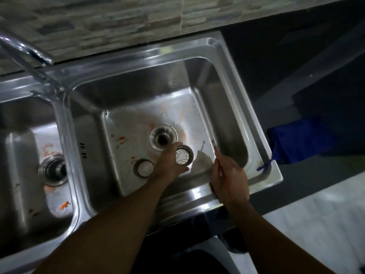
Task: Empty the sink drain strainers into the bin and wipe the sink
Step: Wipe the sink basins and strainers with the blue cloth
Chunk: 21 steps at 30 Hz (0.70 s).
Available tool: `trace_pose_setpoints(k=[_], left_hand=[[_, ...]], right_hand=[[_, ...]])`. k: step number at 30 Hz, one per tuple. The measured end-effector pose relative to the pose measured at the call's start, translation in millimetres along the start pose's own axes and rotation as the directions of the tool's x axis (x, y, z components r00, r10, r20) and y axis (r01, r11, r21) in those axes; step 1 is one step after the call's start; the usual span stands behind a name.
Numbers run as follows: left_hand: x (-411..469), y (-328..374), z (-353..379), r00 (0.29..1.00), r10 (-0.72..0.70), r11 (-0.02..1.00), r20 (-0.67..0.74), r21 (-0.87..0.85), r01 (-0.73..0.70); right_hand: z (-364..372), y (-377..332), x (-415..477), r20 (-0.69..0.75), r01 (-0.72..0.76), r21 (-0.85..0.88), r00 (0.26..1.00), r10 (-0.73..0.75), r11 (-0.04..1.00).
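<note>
Over the right basin (233, 123) of a steel double sink, my left hand (167, 167) grips a round drain strainer (184, 157) with its perforated bottom turned up. Just behind it is the open drain hole (163, 137). A second strainer (144, 168) lies on the basin floor to the left of my hand. My right hand (229, 178) is closed on a thin metal utensil (214, 146) that points into the basin. Orange-red food smears (120, 139) mark the basin floor. The left basin's drain (53, 170) has a fitting in it, with orange scraps (64, 205) nearby.
A chrome tap (29, 52) arches over the divider at the upper left. A blue cloth or bag (300, 141) lies on the dark counter to the right of the sink. Tiled wall (118, 22) runs behind. Pale floor (316, 224) shows at the lower right.
</note>
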State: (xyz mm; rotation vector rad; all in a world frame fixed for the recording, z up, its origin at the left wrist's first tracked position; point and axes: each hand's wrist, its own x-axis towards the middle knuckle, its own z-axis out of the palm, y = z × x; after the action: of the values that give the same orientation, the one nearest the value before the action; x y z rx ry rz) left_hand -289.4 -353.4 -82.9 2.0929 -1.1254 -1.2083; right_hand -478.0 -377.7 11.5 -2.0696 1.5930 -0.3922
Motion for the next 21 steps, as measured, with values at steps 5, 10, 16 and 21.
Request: trace_pose_setpoints(k=[5,10,16,21], left_hand=[[18.8,-12.3,15.3,1.000,0.009,1.000,0.028,0.011,-0.010],[22.6,-17.9,18.3,1.000,-0.024,0.996,0.017,-0.082,0.025],[26.7,-12.4,13.5,0.997,-0.062,0.997,0.056,-0.034,0.064],[13.0,-6.5,-0.6,0.997,-0.070,0.997,0.021,-0.012,0.071]], right_hand=[[0.6,-1.3,3.7,0.048,-0.030,-0.026,0.998,0.031,0.999],[3.1,-1.3,6.5,0.076,-0.053,-0.075,0.995,0.059,0.996],[2.8,-0.1,7.2,0.096,-0.034,-0.081,0.994,0.042,0.996],[2.5,-0.3,5.9,0.077,0.007,-0.058,0.997,-0.003,0.998]])
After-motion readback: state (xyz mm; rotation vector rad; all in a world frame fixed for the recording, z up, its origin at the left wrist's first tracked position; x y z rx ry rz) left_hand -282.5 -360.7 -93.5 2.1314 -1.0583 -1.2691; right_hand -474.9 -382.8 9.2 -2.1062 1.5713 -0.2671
